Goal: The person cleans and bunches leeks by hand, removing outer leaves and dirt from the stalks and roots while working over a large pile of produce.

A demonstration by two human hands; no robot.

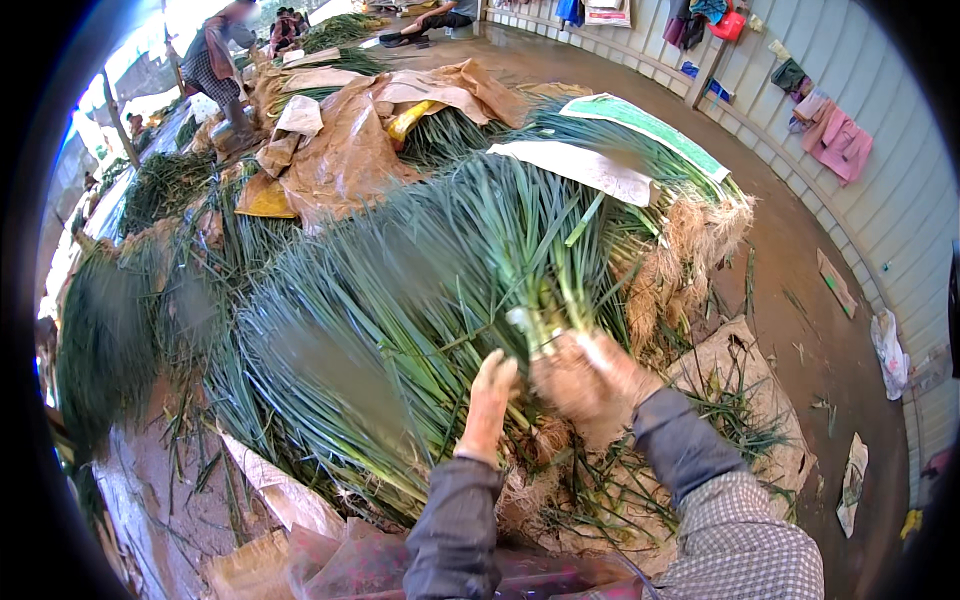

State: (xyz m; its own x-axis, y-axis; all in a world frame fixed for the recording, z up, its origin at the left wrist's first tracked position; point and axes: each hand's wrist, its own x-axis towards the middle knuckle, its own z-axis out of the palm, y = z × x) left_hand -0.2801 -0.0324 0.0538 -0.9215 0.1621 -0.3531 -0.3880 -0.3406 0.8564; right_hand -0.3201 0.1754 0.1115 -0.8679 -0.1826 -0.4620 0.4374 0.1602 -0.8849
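Observation:
My right hand [598,378] is closed round the pale root end of a bunch of green onions [548,300], whose long leaves point away from me over the heap. Motion blurs this hand a little. Just left of it, my left hand [488,405] is raised with its fingers stretched out and nothing in it. Both hands are over the near right edge of a large heap of green onions [340,310]. Beneath my hands are tangled roots [545,440] and loose leaf scraps.
A brown sheet [340,140] partly covers onions farther off. Bundles with shaggy roots [690,235] lie at the right under a green-and-white sack [645,125]. A cloth [765,400] lies under scraps on muddy floor. Clothes [840,140] hang on a metal wall; a person [215,60] bends far left.

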